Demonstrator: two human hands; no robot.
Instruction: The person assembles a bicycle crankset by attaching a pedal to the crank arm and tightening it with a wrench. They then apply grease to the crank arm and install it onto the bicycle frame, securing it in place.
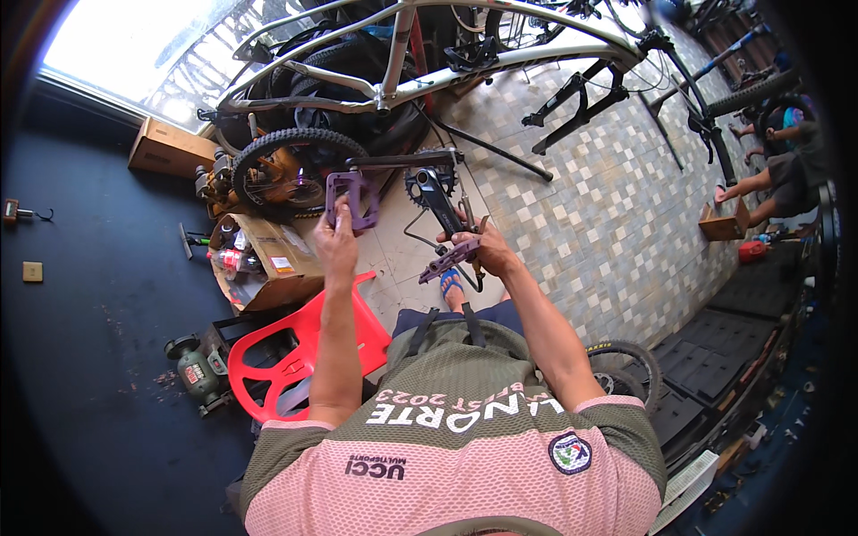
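Observation:
My left hand (336, 246) is closed on a purple platform pedal (332, 189), at the end of a dark crank arm (389, 163). That arm runs across to a crankset with a toothed chainring (416, 189). From the chainring a second black crank arm (442, 207) slants down to my right hand (492, 250), whose fingers are wrapped round its lower end. Another purple pedal (451, 259) sticks out beside that hand. A dark cable or hose (413, 234) loops below the crankset; where it ends is hidden by the hand.
A white bike frame (384, 96) spans the far side above a tiled floor (581, 214). At left are a knobby wheel (299, 134), an open cardboard box (281, 255), a red plastic chair (308, 348) and a green bench grinder (198, 371). Another person (786, 170) sits at far right.

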